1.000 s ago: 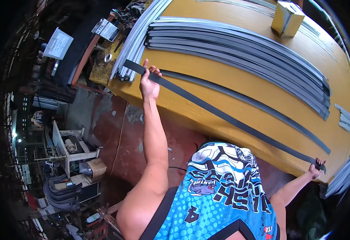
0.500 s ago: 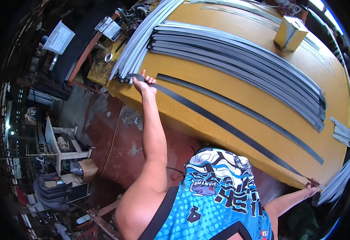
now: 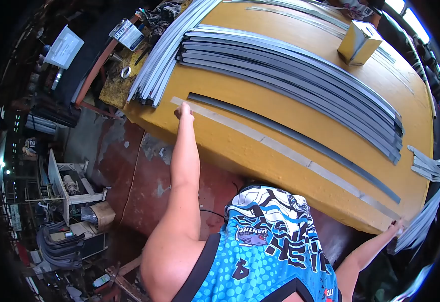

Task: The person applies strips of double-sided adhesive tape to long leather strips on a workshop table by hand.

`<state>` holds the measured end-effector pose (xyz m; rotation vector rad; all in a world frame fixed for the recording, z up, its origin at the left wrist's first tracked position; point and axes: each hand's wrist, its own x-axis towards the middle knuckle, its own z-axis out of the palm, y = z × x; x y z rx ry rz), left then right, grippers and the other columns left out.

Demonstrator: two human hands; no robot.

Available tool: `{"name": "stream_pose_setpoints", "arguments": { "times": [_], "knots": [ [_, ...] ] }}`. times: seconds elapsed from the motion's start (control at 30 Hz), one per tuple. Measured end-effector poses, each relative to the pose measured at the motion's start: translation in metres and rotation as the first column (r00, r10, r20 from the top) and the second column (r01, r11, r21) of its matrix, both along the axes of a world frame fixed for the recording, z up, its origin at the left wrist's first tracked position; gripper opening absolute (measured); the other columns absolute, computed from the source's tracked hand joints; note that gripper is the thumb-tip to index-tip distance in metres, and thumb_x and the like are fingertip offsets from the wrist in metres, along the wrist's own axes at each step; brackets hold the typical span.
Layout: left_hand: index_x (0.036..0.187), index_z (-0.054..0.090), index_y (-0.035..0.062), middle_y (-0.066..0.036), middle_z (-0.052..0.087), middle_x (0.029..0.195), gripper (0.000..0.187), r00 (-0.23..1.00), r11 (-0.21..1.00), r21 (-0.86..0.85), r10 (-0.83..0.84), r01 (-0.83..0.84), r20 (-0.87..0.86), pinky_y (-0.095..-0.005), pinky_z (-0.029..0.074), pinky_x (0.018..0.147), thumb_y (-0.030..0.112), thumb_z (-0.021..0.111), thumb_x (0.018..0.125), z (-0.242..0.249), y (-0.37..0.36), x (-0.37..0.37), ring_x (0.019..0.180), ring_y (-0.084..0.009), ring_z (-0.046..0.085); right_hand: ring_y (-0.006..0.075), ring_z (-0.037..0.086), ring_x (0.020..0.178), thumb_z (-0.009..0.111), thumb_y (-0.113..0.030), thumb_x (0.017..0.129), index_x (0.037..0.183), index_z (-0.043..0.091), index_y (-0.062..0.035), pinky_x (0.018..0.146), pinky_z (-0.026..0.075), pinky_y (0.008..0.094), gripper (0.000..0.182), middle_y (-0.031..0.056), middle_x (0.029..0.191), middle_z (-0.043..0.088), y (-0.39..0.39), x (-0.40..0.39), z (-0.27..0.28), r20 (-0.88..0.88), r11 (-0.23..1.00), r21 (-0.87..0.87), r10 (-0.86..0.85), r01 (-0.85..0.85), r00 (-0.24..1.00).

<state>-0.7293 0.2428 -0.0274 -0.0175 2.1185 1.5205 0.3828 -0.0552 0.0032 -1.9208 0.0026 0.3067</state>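
A long thin strip (image 3: 280,148), with its pale face up, runs diagonally along the near edge of the yellow table (image 3: 260,173). My left hand (image 3: 183,111) is closed on the strip near its left end, with a short piece sticking out beyond it. My right hand (image 3: 397,227) is closed at the strip's far right end, by the table corner. Just behind it lies a dark strip (image 3: 295,141), roughly parallel and apart from it. Further back is a stack of dark grey strips (image 3: 290,80).
Light grey strips (image 3: 172,45) lie in a bundle across the table's left end. A square yellow can (image 3: 359,43) stands at the back right. More grey strips (image 3: 421,221) hang at the right corner. A roll of tape (image 3: 126,72) sits at the left.
The strip between my hands showed its dark face before; now its pale face is up. It has straightened along the table edge. The whole view has shifted slightly.
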Motion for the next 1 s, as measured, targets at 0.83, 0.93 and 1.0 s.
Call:
{"name": "stream_pose_setpoints", "arguments": {
  "times": [0.83,0.93,1.0],
  "knots": [
    [0.124,0.062,0.01,-0.016,0.056,0.13,0.05,-0.1,0.759,-0.575,-0.575,0.304,-0.812,-0.0478,0.037,0.103,0.041,0.069,0.086,-0.032,-0.08,0.064,0.121,-0.034,0.05,0.0353,0.03,0.139,0.066,-0.054,0.082,0.136,0.052,-0.0214,0.115,0.024,0.05,0.065,0.0063,0.151,0.038,0.027,-0.318,-0.036,0.32,0.663,-0.747,0.418,-0.045,0.85],
    [0.124,0.062,0.0108,-0.018,0.054,0.132,0.048,-0.066,0.761,-0.583,-0.591,0.285,-0.804,-0.0487,0.036,0.104,0.039,0.069,0.086,-0.044,-0.083,0.06,0.122,-0.0345,0.049,0.0358,0.031,0.139,0.065,-0.051,0.083,0.135,0.053,-0.0208,0.114,0.024,0.0497,0.061,0.006,0.151,0.038,0.03,-0.331,-0.021,0.285,0.641,-0.761,0.467,-0.099,0.837],
    [0.125,0.061,0.0111,-0.019,0.053,0.134,0.048,-0.048,0.772,-0.565,-0.578,0.292,-0.815,-0.0492,0.036,0.104,0.038,0.069,0.086,-0.044,-0.079,0.083,0.123,-0.0348,0.049,0.0341,0.033,0.138,0.066,-0.05,0.083,0.133,0.055,-0.0191,0.114,0.025,0.0479,0.06,0.0077,0.15,0.04,0.03,-0.328,-0.018,0.323,0.695,-0.715,0.429,-0.08,0.843]
  ]
}}
